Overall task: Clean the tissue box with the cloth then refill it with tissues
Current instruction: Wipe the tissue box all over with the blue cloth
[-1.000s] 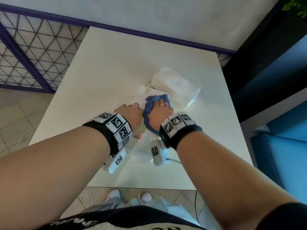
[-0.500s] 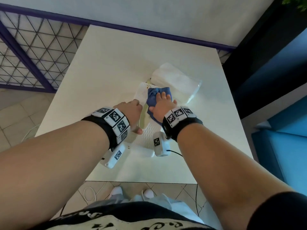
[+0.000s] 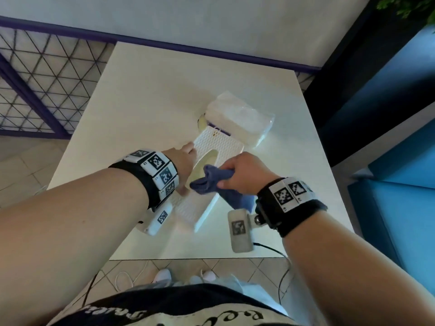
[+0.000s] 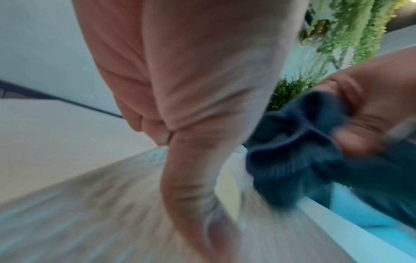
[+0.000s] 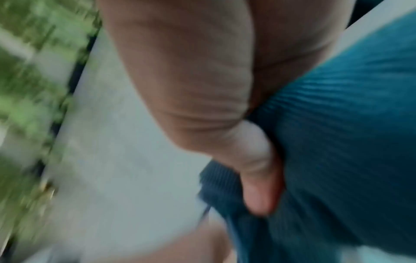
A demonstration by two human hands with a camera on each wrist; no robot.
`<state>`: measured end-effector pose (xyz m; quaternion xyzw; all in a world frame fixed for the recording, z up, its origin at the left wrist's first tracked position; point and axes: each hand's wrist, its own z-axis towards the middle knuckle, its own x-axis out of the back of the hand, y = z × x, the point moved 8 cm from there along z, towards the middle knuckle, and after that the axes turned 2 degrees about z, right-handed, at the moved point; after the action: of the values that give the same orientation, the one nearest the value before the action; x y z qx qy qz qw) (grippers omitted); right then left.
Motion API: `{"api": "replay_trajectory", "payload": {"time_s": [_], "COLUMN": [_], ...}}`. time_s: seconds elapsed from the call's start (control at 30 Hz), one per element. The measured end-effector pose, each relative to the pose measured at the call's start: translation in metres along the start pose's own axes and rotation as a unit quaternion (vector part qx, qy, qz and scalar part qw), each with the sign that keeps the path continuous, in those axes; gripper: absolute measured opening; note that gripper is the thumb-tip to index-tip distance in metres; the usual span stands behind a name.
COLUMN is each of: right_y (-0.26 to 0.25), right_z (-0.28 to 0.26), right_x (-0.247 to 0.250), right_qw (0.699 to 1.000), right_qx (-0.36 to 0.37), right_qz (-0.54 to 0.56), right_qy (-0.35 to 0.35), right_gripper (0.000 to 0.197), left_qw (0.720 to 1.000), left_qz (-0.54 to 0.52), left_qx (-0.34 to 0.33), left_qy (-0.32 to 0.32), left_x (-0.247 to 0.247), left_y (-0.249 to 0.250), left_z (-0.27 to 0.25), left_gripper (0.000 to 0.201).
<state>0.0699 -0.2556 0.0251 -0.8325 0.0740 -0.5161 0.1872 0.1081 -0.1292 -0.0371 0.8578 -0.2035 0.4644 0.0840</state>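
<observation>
Nearest the table's front edge, the right hand [image 3: 244,176] has the blue cloth [image 3: 213,182] bunched in a closed grip, thumb pressed into the fabric in the right wrist view, a loose tail hanging under the wrist. Just left of it, the left hand [image 3: 184,161] grips the near left side of the white tissue box [image 3: 217,143], fingers curled over its edge and the thumb by the oval opening [image 3: 204,164]. The box lies flat on the table [image 3: 146,90], its near corner not far from the front edge. Risk one, I'd say: a hard wipe toward the body could slide the box off the front if that left hand loosens. Risk two: the dangling cloth could snag the opening's rim and drag the light box askew. Both wrist views are smeared with motion, so how firmly either hand bears down is hard to judge. Beyond the box, touching its far end, lies the wrapped tissue pack [image 3: 237,118]; a long stroke away from the body could shove it toward the far right edge, or scuff its thin wrapper before the refill.
</observation>
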Motion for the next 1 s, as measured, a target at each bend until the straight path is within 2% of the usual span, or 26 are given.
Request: {"api": "replay_trajectory", "payload": {"time_s": [0.03, 0.1, 0.17, 0.2, 0.27, 0.33, 0.4, 0.43, 0.47, 0.53, 0.6, 0.7, 0.77, 0.9, 1.0], "right_y": [0.013, 0.042, 0.064, 0.067, 0.061, 0.044, 0.026, 0.024, 0.023, 0.021, 0.017, 0.012, 0.014, 0.027, 0.02], "right_z": [0.001, 0.001, -0.002, -0.003, 0.0, 0.015, 0.034, 0.043, 0.051, 0.067, 0.081, 0.088, 0.07, 0.045, 0.051], "right_x": [0.016, 0.049, 0.076, 0.087, 0.092, 0.066, 0.006, -0.022, -0.038, -0.039, -0.031, -0.024, -0.023, -0.031, -0.025], "right_qw": [0.999, 0.987, 0.97, 0.961, 0.954, 0.969, 0.997, 0.996, 0.991, 0.987, 0.987, 0.984, 0.977, 0.962, 0.962], "right_qx": [-0.025, -0.075, -0.102, -0.101, -0.073, -0.045, -0.024, -0.031, -0.044, -0.071, -0.076, -0.049, -0.051, -0.063, -0.06], "right_qz": [0.025, 0.068, 0.101, 0.11, 0.127, 0.114, -0.023, -0.088, -0.128, -0.142, -0.14, -0.17, -0.199, -0.25, -0.255], "right_qy": [0.041, 0.124, 0.197, 0.232, 0.263, 0.214, 0.066, 0.004, -0.018, -0.004, 0.001, -0.036, -0.061, -0.089, -0.076], "right_gripper": [0.009, 0.017, 0.006, 0.008, 0.022, 0.028, 0.038, 0.046, 0.055, 0.07, 0.072, 0.066, 0.056, 0.033, 0.044], "left_qw": [0.999, 0.999, 0.999, 0.999, 0.997, 0.995, 0.994, 0.994, 0.994, 0.994, 0.995, 0.994, 0.994, 0.995, 0.996], "left_qz": [0.028, 0.04, 0.007, -0.02, -0.067, -0.088, -0.104, -0.108, -0.108, -0.101, -0.095, -0.083, -0.07, -0.072, -0.071], "left_qx": [-0.018, -0.035, -0.021, -0.004, 0.032, 0.042, 0.037, 0.034, 0.033, 0.035, 0.041, 0.052, 0.054, 0.043, 0.036], "left_qy": [-0.008, 0.004, 0.032, 0.042, 0.034, 0.023, 0.018, 0.008, 0.002, -0.004, -0.009, -0.04, -0.062, -0.052, -0.048], "left_x": [0.0, 0.007, 0.013, 0.011, 0.0, -0.009, -0.011, -0.012, -0.013, -0.013, -0.01, -0.011, -0.013, -0.015, -0.014], "left_y": [0.002, 0.003, 0.004, 0.005, 0.006, 0.009, 0.008, 0.008, 0.008, 0.008, 0.009, 0.009, 0.007, 0.006, 0.008], "left_z": [-0.002, -0.005, -0.006, -0.006, -0.005, -0.003, -0.002, -0.003, -0.003, -0.003, -0.003, 0.0, 0.001, 0.0, -0.001], "left_gripper": [0.109, 0.083, 0.065, 0.07, 0.091, 0.104, 0.106, 0.107, 0.108, 0.109, 0.109, 0.114, 0.115, 0.112, 0.112]}}
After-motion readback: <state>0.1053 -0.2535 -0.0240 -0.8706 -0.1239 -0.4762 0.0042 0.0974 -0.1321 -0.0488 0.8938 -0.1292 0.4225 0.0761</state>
